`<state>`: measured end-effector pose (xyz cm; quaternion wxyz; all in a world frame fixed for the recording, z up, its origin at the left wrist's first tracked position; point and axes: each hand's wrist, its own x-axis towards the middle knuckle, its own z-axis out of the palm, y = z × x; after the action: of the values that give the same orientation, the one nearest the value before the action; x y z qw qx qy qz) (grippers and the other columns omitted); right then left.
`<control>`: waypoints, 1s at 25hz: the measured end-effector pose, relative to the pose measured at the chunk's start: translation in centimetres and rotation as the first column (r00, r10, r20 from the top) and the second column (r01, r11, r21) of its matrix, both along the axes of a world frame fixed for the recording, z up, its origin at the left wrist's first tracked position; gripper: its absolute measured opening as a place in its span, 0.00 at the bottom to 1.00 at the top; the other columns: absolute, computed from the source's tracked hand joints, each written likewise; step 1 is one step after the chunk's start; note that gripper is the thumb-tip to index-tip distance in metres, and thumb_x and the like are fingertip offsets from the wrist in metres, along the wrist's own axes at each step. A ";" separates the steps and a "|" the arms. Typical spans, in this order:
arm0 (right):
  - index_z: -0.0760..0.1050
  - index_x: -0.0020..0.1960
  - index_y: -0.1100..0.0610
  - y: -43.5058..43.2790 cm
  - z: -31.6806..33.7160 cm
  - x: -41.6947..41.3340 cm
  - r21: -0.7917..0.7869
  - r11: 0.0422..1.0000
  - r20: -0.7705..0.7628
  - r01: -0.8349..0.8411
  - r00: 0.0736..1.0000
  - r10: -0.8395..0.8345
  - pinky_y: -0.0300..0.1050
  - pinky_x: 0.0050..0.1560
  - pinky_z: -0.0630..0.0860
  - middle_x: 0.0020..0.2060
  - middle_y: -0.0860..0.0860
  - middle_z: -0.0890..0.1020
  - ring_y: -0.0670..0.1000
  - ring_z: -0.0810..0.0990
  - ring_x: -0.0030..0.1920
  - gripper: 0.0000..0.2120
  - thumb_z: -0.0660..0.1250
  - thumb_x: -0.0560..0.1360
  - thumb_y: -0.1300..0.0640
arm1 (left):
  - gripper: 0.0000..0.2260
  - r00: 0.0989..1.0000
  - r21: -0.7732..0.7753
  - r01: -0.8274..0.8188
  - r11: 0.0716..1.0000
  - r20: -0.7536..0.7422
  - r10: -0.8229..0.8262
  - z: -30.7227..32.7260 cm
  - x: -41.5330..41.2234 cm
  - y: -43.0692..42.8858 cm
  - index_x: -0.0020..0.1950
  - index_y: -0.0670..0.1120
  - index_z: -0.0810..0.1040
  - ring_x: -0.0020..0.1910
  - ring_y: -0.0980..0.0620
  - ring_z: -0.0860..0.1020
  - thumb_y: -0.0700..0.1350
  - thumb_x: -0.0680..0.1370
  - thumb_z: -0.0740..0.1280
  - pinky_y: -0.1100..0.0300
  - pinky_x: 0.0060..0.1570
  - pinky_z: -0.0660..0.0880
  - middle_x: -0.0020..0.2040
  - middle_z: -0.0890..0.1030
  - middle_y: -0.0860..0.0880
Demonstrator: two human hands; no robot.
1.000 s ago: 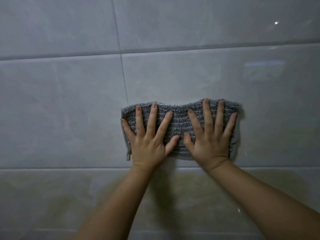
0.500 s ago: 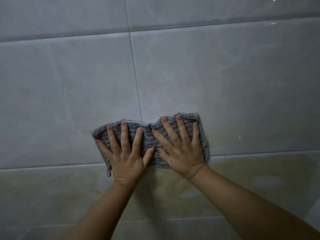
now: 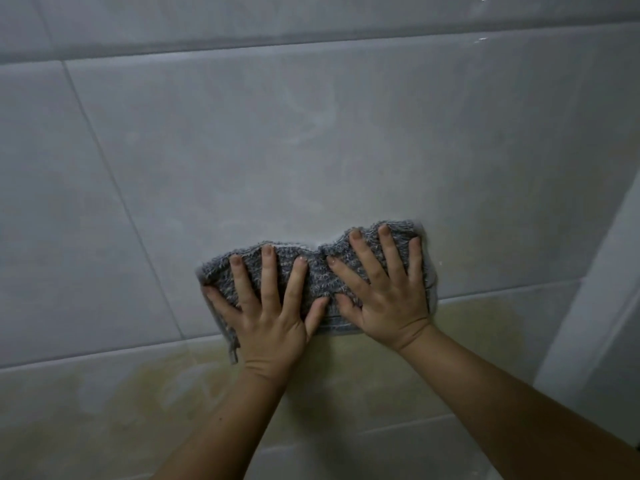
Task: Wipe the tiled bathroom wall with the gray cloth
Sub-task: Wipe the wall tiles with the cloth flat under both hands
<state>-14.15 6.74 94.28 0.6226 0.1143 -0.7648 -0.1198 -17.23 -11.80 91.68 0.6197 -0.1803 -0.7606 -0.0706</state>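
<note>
The gray cloth (image 3: 318,275) lies flat against the tiled bathroom wall (image 3: 277,140), low on a pale gray tile and just above a grout line. My left hand (image 3: 266,313) presses its left half with fingers spread and straight. My right hand (image 3: 384,292) presses its right half the same way, thumb beside my left thumb. A small tag of cloth hangs below my left hand. Faint wet streaks show on the tile above the cloth.
Below the grout line runs a yellowish stained row of tiles (image 3: 121,403). A wall corner with a lighter adjoining wall (image 3: 602,306) stands at the right. A vertical grout line (image 3: 114,188) slants down to the left of the cloth.
Both hands have slid the cloth down the tile toward the lower grout line and then rightward away from the vertical grout line. The view has shifted, bringing the right wall corner into sight.
</note>
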 end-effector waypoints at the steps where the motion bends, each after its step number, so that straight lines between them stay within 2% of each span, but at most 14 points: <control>1: 0.59 0.76 0.45 1.8 0.2 0.3 -0.009 1.000 -0.001 0.003 1.000 -0.003 0.65 0.74 0.49 0.78 0.51 0.53 0.58 0.50 0.78 0.28 0.58 0.77 0.41 | 0.33 1.000 -0.003 0.009 1.000 -0.004 -0.009 0.1 0.2 1.8 0.80 0.53 0.54 0.79 0.36 0.45 0.66 0.79 0.58 0.25 0.68 0.46 0.81 0.46 0.45; 7: 0.63 0.73 0.46 11.4 1.5 1.7 -0.048 0.999 0.004 0.021 1.000 -0.021 0.67 0.73 0.50 0.75 0.53 0.58 0.59 0.50 0.78 0.25 0.57 0.77 0.42 | 0.33 0.998 -0.007 0.053 0.999 -0.025 -0.053 1.5 1.5 11.6 0.80 0.54 0.55 0.79 0.36 0.47 0.65 0.79 0.59 0.25 0.68 0.47 0.81 0.49 0.45; 11: 0.59 0.73 0.47 15.7 2.6 2.4 -0.083 0.996 0.005 0.010 1.000 -0.010 0.69 0.73 0.51 0.74 0.55 0.61 0.63 0.55 0.75 0.24 0.55 0.78 0.45 | 0.30 0.997 -0.020 0.072 0.997 -0.014 -0.073 3.6 2.4 17.1 0.79 0.54 0.58 0.79 0.35 0.49 0.64 0.80 0.59 0.25 0.68 0.46 0.79 0.58 0.44; 15: 0.56 0.75 0.48 19.9 4.8 3.1 -0.153 0.988 -0.016 0.029 0.999 -0.032 0.70 0.73 0.49 0.74 0.57 0.60 0.65 0.56 0.75 0.26 0.53 0.78 0.46 | 0.27 0.996 0.000 0.089 0.996 -0.011 -0.089 6.8 3.6 22.5 0.78 0.55 0.61 0.76 0.34 0.55 0.63 0.81 0.58 0.26 0.68 0.46 0.79 0.60 0.45; 18: 0.59 0.74 0.51 22.6 5.0 3.7 -0.229 0.971 -0.017 0.067 0.997 -0.073 0.68 0.74 0.47 0.74 0.59 0.59 0.67 0.55 0.75 0.25 0.52 0.79 0.46 | 0.26 0.995 -0.004 0.101 0.995 -0.007 -0.101 7.7 3.8 25.2 0.78 0.55 0.63 0.77 0.36 0.53 0.63 0.81 0.57 0.26 0.69 0.47 0.78 0.59 0.46; 21: 0.57 0.75 0.53 22.9 1.9 4.0 -0.338 0.938 0.012 0.078 0.997 -0.079 0.67 0.74 0.47 0.74 0.61 0.57 0.69 0.54 0.74 0.25 0.50 0.80 0.46 | 0.26 0.991 -0.059 0.133 0.989 0.008 -0.133 5.0 4.0 25.6 0.77 0.56 0.64 0.79 0.39 0.49 0.62 0.81 0.58 0.28 0.70 0.44 0.78 0.59 0.47; 25: 0.55 0.73 0.52 21.5 -3.3 4.9 -0.304 0.940 0.138 0.156 0.983 -0.118 0.72 0.72 0.51 0.76 0.59 0.54 0.69 0.53 0.74 0.28 0.56 0.76 0.46 | 0.27 0.994 -0.204 0.105 0.973 0.034 -0.100 -0.7 4.3 23.1 0.77 0.57 0.62 0.80 0.42 0.47 0.63 0.79 0.62 0.31 0.72 0.43 0.79 0.56 0.48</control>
<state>-9.26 28.26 91.02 0.5766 -0.0328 -0.8157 -0.0329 -12.96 11.35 90.97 0.5843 -0.2815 -0.7607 -0.0258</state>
